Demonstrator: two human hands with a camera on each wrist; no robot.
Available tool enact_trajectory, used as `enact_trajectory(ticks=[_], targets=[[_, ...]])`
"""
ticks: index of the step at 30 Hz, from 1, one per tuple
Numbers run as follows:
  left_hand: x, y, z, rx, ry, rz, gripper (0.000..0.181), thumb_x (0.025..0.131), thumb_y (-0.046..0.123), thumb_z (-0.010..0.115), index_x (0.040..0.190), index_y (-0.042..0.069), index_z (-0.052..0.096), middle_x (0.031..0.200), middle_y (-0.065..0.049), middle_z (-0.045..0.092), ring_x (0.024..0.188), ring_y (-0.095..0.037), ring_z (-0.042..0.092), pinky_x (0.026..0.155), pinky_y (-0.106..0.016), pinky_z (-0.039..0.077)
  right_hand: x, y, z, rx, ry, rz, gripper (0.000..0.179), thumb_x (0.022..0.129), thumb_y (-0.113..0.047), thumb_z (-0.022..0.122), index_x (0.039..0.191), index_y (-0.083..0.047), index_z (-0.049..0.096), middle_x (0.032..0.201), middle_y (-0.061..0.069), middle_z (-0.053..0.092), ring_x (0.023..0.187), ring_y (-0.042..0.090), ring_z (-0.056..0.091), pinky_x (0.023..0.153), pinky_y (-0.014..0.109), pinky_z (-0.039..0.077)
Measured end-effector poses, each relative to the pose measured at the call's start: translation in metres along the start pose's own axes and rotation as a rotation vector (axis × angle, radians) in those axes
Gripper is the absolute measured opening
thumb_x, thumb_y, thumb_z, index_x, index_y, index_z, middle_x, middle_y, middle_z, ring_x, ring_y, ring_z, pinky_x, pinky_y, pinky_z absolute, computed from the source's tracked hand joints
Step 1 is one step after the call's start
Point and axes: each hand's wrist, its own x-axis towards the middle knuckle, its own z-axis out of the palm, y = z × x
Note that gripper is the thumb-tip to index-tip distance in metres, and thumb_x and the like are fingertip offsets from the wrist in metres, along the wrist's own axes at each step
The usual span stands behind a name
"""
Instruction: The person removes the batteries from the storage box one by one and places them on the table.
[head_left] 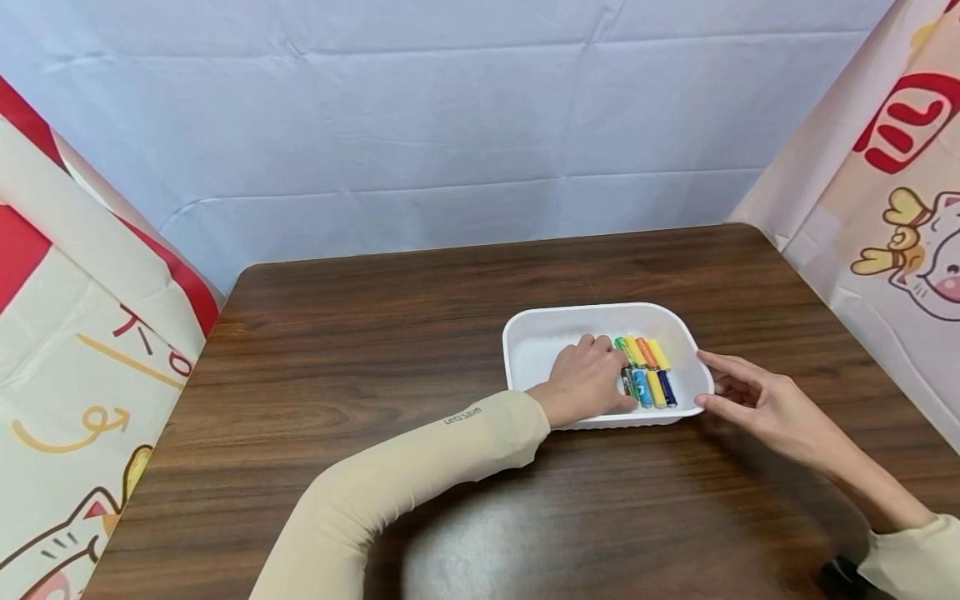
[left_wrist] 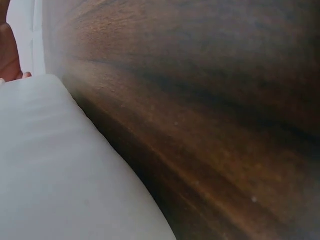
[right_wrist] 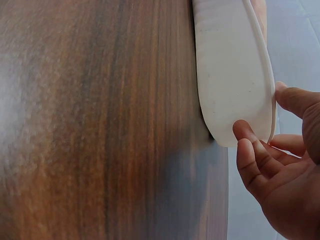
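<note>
Inside a white plastic tray [head_left: 532,350], batteries [head_left: 647,372] of several colours lie side by side in two rows toward the right end. My left hand [head_left: 588,379] reaches down into the tray at the left end of those rows, fingers by the far row and thumb by the near one. Its fingertips are partly hidden, so I cannot tell whether it grips a battery. At the tray's right end, my right hand [head_left: 765,404] holds the rim between thumb and fingers. In the right wrist view, its fingertips [right_wrist: 244,129] lie against the tray's outer wall [right_wrist: 232,75].
The tray stands on a dark wood table [head_left: 390,333], right of its middle. A pale cloth [head_left: 450,125] hangs behind the table, with printed cloths [head_left: 97,400] at both sides. A small black object [head_left: 847,575] shows beside the right sleeve. The left wrist view mostly shows sleeve and table.
</note>
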Motion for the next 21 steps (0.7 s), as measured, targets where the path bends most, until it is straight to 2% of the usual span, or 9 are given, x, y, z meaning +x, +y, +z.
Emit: enact_trajectory(ticks=[6,12,16,21], targets=[[-0.001,-0.003,-0.003,-0.084,-0.007,-0.037,0.052,0.074,0.059,0.066,0.116,0.028,0.063,0.107,0.008,0.052,0.095,-0.010,0.043,0.068,-0.027,0.042,0.000,0.000,-0.001,-0.004,-0.010,-0.009,0.056,0.081,-0.006,0.072,0.132,-0.002,0.050,0.096,0.007,0.061,0.076,0.004,0.056,0.057,0.017,0.044],[-0.007,-0.010,-0.013,-0.191,0.029,-0.062,0.051,0.072,0.054,0.069,0.116,0.027,0.063,0.109,0.009,0.054,0.091,-0.008,0.048,0.066,-0.026,0.042,0.001,0.000,-0.002,-0.009,-0.015,-0.018,0.054,0.081,-0.006,0.071,0.131,0.001,0.050,0.098,0.009,0.061,0.076,0.003,0.057,0.058,0.017,0.044],[-0.016,-0.018,-0.026,-0.240,0.080,-0.057,0.053,0.072,0.053,0.068,0.117,0.025,0.062,0.112,0.009,0.054,0.094,-0.007,0.049,0.070,-0.025,0.043,0.001,-0.001,-0.002,-0.022,-0.025,-0.023,0.054,0.082,-0.006,0.071,0.131,0.002,0.050,0.096,0.009,0.062,0.076,0.004,0.057,0.058,0.017,0.044],[-0.036,-0.036,-0.041,-0.285,0.185,-0.011,0.053,0.074,0.052,0.068,0.118,0.023,0.062,0.116,0.009,0.056,0.104,-0.006,0.050,0.080,-0.027,0.043,0.000,-0.002,-0.002,-0.032,-0.033,-0.022,0.054,0.082,-0.008,0.071,0.131,0.002,0.050,0.093,0.007,0.062,0.075,0.004,0.057,0.057,0.017,0.044]])
